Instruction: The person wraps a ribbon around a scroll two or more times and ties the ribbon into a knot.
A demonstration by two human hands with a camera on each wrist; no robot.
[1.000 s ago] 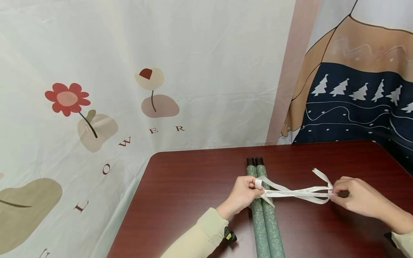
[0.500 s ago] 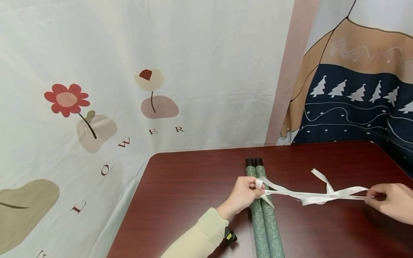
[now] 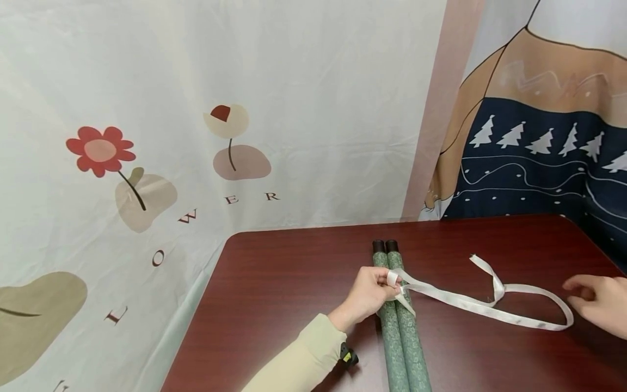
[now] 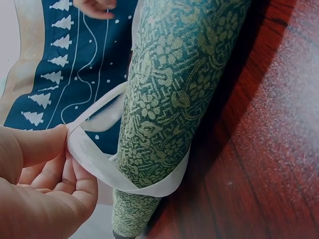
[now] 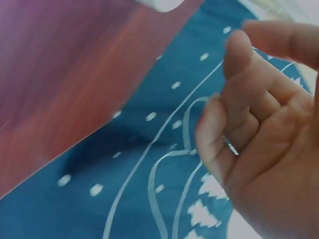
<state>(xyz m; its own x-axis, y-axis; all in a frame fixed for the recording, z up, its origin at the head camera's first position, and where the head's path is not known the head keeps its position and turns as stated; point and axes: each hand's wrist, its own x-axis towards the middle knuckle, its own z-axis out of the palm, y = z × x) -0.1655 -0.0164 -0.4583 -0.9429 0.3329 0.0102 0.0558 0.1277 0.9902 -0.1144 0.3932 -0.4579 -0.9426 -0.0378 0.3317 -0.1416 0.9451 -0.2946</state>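
Two slim green brocade scroll rolls [image 3: 403, 332] with black ends lie side by side on the table. A white ribbon [image 3: 465, 302] is looped round them; in the left wrist view, the ribbon [image 4: 154, 190] passes round the patterned roll [image 4: 164, 99]. My left hand [image 3: 369, 291] pinches the ribbon between thumb and fingers just at the rolls' upper part. From there it trails right over the table in a wide loop, one end sticking up. My right hand [image 3: 600, 302] is beside the loop's far right bend, holding nothing, fingers loosely bent, as the right hand [image 5: 264, 114] also appears in the right wrist view.
The dark red wooden table [image 3: 294, 272] has rounded back corners. Behind it hangs a pale cloth [image 3: 333, 109] printed with flowers and letters, and at the right a navy cloth [image 3: 529, 169] with white trees. A dark wrist strap [image 3: 349, 355] sits at the left cuff.
My right hand pulled the ribbon out to the right, then let it go. The ribbon's tangle has loosened into one wide loop on the table. My left hand has kept its pinch.
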